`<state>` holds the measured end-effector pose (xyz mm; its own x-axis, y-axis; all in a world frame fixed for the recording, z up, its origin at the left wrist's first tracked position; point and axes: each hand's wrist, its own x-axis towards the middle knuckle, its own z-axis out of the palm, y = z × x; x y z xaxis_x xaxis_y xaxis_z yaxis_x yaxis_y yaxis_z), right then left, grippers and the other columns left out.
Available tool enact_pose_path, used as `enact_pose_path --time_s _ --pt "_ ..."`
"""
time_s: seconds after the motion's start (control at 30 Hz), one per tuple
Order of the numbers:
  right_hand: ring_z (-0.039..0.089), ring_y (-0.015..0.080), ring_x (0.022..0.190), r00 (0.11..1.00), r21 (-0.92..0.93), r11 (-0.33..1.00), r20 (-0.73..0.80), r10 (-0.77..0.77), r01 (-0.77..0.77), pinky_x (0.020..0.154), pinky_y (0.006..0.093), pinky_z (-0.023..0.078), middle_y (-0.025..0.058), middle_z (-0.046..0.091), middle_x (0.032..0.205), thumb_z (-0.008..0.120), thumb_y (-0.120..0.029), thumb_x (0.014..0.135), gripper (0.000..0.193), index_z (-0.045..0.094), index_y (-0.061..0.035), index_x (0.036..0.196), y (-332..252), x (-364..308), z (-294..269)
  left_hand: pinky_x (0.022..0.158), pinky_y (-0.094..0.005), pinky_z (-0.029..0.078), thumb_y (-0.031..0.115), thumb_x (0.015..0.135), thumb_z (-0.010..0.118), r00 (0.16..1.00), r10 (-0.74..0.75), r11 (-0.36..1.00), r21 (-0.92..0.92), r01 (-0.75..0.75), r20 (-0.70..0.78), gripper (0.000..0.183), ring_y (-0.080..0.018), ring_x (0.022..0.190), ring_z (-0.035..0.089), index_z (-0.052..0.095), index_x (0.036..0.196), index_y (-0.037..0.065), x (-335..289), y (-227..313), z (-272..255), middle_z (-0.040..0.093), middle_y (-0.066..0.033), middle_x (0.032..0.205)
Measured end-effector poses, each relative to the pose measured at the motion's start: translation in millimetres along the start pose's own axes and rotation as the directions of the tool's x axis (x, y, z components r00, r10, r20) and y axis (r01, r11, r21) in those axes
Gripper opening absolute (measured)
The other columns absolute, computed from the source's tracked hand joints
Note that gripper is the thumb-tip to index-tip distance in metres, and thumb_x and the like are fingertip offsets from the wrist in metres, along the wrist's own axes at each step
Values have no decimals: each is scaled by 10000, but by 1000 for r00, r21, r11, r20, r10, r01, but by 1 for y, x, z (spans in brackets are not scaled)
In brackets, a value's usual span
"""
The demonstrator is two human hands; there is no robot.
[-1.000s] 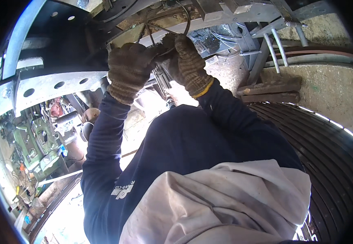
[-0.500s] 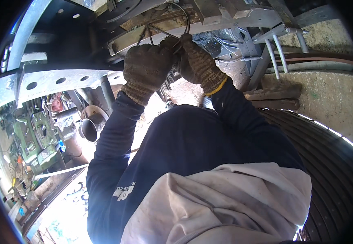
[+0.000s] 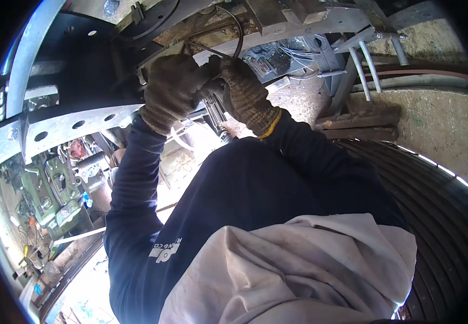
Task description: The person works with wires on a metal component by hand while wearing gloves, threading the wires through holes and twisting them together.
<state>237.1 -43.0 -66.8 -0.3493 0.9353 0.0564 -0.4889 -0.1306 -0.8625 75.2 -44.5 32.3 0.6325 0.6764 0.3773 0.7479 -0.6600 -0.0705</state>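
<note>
Black cable (image 3: 241,33) arcs past beam (image 3: 320,26), down to right hand (image 3: 248,96); left hand (image 3: 172,89) close beside. Fingers of both look curled; cannot tell whether clamped on anything. Cable probably light, springy; best held near lower end.

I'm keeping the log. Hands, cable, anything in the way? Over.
Left hand, right hand: gloved, close together, grip hidden. Dark cable loops down to right hand. Metal beam beside left hand.
</note>
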Motion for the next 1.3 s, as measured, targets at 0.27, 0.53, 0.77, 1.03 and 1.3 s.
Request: enact_pose_path --time_s 0.27,0.53,0.77,1.03,1.3 --pt "678 163 730 970 -251 942 38 240 -223 676 304 545 71 703 846 551 -374 1036 384 703 -27 978 -36 -7 -35 618 -404 469 337 809 714 995 -104 987 123 103 3 204 -213 690 598 714 931 174 -1 48 9 559 -3 698" --pt "666 144 699 904 177 888 140 404 -424 636 296 549 64 710 869 615 -368 1016 329 671 -45 1044 -28 -23 2 680 -424 493 223 770 712 966 -223 960 200 195 131 191 -225 788 641 691 956 187 -24 38 -34 619 -17 795" --pt "668 322 1039 895 -773 461 323 -306 437 927 432 528 169 691 1103 515 -235 1032 292 617 -39 1222 -27 -30 -3 742 -423 511 236 844 642 944 -309 944 156 290 114 279 -253 843 669 616 1080 91 -16 60 -21 629 -52 826" --pt "524 368 1294 903 -762 493 408 -137 419 1136 446 413 209 539 1399 628 -56 812 674 443 -38 1461 -11 -29 -29 660 -439 544 260 930 593 873 -415 910 107 401 257 261 -304 769 698 635 1147 122 -5 69 -19 677 -97 828" --pt "682 160 809 887 121 885 176 427 -450 727 308 575 39 679 891 656 -369 980 328 671 -63 1096 -24 -21 -18 551 -414 516 396 1024 523 897 -366 931 94 354 247 337 -299 584 665 700 930 125 -11 47 -15 651 -101 660"
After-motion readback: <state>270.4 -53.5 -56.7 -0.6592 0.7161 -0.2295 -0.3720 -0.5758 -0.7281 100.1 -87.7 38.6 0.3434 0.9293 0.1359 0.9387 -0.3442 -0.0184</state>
